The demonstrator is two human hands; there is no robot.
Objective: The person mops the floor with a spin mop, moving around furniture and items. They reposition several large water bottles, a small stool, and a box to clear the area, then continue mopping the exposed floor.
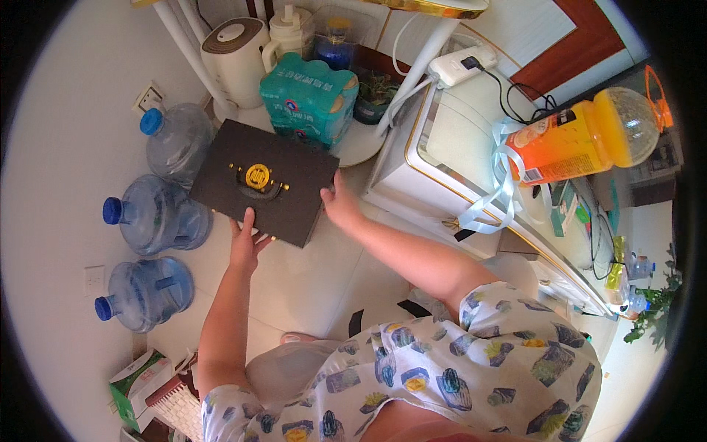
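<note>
A flat black box (265,182) with a gold round emblem, a dark handle and small gold fittings is held out in front of me. My left hand (247,240) grips its near edge, thumb on top and fingers beneath. At its right edge is my right hand (337,201), with fingers against the side; the fingers' far parts are hidden. Just beyond the box, a teal shrink-wrapped pack of cans (309,99) stands on the round white lower shelf (359,146) of a stand. The box overlaps the view of the shelf's front; whether they touch is unclear.
Several large clear water bottles (146,212) with blue caps lie along the left wall. A cream appliance (235,61) and a potted plant (375,94) stand on the shelf. To the right, a white cabinet (395,185) bears a power strip (464,63) and a big orange drink bottle (569,141).
</note>
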